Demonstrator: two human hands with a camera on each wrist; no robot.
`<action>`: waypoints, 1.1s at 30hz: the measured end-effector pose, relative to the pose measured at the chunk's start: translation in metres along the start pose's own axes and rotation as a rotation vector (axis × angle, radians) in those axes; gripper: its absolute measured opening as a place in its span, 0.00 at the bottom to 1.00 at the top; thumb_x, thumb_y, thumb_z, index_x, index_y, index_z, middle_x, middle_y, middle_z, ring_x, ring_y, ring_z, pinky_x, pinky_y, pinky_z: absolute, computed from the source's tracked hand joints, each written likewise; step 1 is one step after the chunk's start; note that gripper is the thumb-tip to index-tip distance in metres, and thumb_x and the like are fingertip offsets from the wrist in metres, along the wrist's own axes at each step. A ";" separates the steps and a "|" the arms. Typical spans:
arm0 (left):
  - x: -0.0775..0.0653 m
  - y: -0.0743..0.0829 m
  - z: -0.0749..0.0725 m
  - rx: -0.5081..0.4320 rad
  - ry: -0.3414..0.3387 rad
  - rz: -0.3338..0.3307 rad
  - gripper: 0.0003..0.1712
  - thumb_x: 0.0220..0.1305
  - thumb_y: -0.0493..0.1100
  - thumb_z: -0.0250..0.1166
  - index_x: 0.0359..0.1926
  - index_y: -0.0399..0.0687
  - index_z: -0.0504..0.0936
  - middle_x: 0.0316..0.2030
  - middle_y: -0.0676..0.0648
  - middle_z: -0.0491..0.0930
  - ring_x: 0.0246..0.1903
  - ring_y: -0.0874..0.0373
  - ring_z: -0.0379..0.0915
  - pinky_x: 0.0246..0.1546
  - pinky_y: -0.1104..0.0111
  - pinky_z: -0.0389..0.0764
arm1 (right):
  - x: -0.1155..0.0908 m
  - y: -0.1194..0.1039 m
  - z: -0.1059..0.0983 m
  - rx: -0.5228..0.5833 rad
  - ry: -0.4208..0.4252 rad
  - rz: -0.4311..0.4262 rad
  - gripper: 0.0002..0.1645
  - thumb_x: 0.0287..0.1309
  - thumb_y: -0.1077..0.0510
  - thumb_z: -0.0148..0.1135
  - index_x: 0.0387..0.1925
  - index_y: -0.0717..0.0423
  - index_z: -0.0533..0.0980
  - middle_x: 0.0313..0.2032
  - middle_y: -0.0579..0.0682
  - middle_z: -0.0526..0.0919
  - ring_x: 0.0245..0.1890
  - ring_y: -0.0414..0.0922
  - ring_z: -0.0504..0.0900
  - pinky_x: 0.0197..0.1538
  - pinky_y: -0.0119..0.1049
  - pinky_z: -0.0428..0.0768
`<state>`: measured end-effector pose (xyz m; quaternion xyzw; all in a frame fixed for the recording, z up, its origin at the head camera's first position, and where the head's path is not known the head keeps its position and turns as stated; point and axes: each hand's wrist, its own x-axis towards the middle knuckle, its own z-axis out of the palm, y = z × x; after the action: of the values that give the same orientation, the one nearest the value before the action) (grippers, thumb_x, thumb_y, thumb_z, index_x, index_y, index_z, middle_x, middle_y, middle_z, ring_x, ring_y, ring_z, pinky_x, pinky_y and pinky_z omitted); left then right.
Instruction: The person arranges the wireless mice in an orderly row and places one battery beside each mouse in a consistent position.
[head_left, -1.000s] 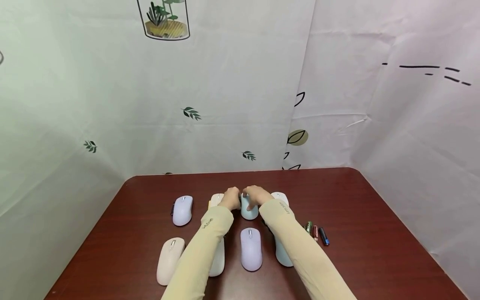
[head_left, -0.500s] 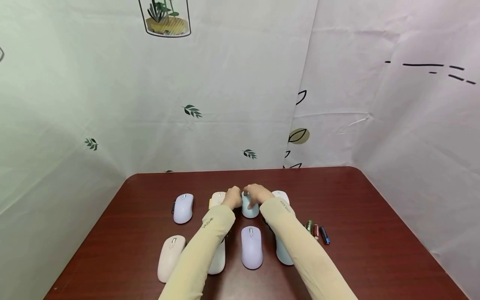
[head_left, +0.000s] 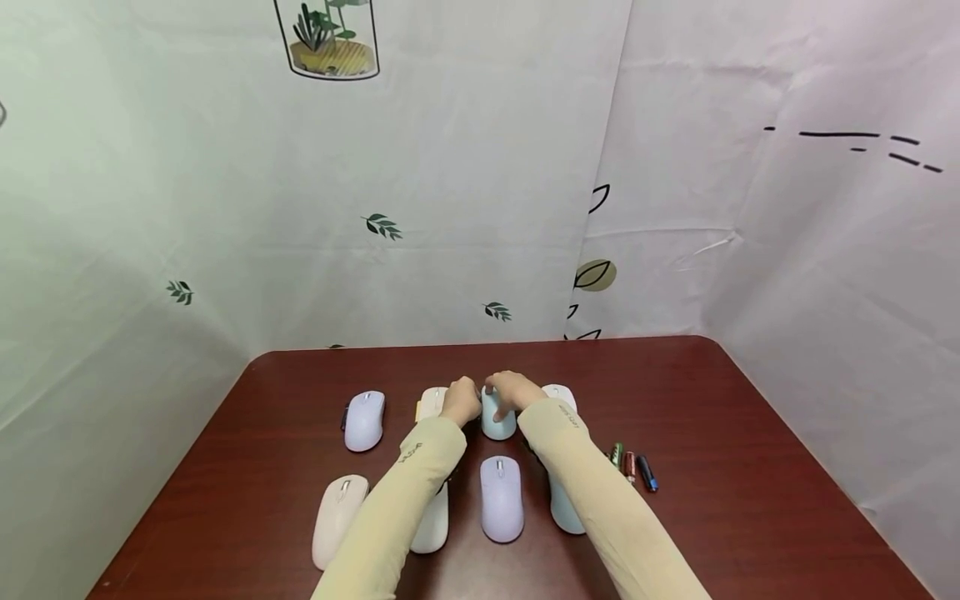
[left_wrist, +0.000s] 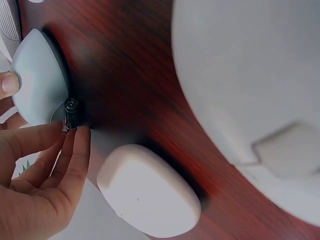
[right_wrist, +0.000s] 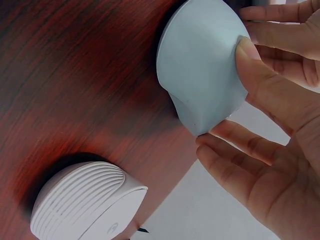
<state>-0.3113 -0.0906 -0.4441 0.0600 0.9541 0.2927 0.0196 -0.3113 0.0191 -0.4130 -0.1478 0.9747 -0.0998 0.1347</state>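
Observation:
A light blue computer mouse (head_left: 498, 422) stands near the far middle of the brown table. My right hand (head_left: 513, 392) holds it, the thumb against one side and fingertips at its far end in the right wrist view. Just left of this mouse is my left hand (head_left: 461, 402). Between thumb and fingers it pinches a small black battery (left_wrist: 72, 114), upright against the mouse's edge. Whether the battery's lower end touches the table is hidden by the fingers. A cream mouse (head_left: 431, 402) lies left of my left hand. A white mouse (head_left: 560, 395) lies beyond my right wrist.
Nearer on the table are a lilac mouse (head_left: 502, 500), a blue mouse (head_left: 564, 508) and a white mouse (head_left: 431, 525), partly under the forearms. Two more mice lie left, one lilac (head_left: 364, 422), one cream (head_left: 337, 517). Several small coloured cylinders (head_left: 630, 468) lie right.
My left hand and forearm have shifted slightly left. My right hand stays at the light blue mouse, which has hardly moved. The head view wavers a little.

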 end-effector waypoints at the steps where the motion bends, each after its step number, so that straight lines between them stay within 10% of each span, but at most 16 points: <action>1: -0.001 -0.001 0.000 -0.001 0.002 0.003 0.24 0.50 0.25 0.59 0.07 0.48 0.61 0.09 0.52 0.61 0.15 0.58 0.56 0.18 0.71 0.61 | 0.000 0.000 0.001 0.002 0.001 0.001 0.30 0.45 0.62 0.73 0.54 0.57 0.76 0.57 0.55 0.76 0.56 0.51 0.75 0.53 0.41 0.76; 17: -0.004 -0.004 -0.005 -0.028 -0.120 0.010 0.11 0.52 0.26 0.54 0.24 0.35 0.83 0.11 0.49 0.69 0.10 0.61 0.61 0.13 0.74 0.63 | 0.003 0.004 -0.001 0.020 -0.010 -0.042 0.31 0.43 0.63 0.74 0.53 0.58 0.76 0.56 0.56 0.77 0.55 0.50 0.76 0.50 0.40 0.78; 26: -0.010 -0.007 -0.005 -0.024 -0.116 0.039 0.12 0.52 0.26 0.53 0.16 0.39 0.74 0.09 0.49 0.66 0.09 0.62 0.60 0.13 0.75 0.63 | 0.001 0.008 0.002 0.036 -0.022 -0.058 0.31 0.45 0.63 0.73 0.55 0.57 0.75 0.57 0.57 0.75 0.58 0.50 0.73 0.53 0.41 0.77; 33: -0.013 -0.005 -0.016 -0.038 -0.073 0.042 0.11 0.60 0.31 0.58 0.42 0.31 0.82 0.38 0.35 0.83 0.15 0.56 0.77 0.19 0.70 0.77 | -0.004 0.026 -0.012 0.100 -0.001 -0.129 0.31 0.45 0.60 0.73 0.53 0.58 0.74 0.57 0.57 0.75 0.58 0.52 0.73 0.59 0.46 0.72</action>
<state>-0.2997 -0.1051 -0.4336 0.0902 0.9455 0.3089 0.0493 -0.3174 0.0464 -0.4066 -0.2034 0.9569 -0.1568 0.1354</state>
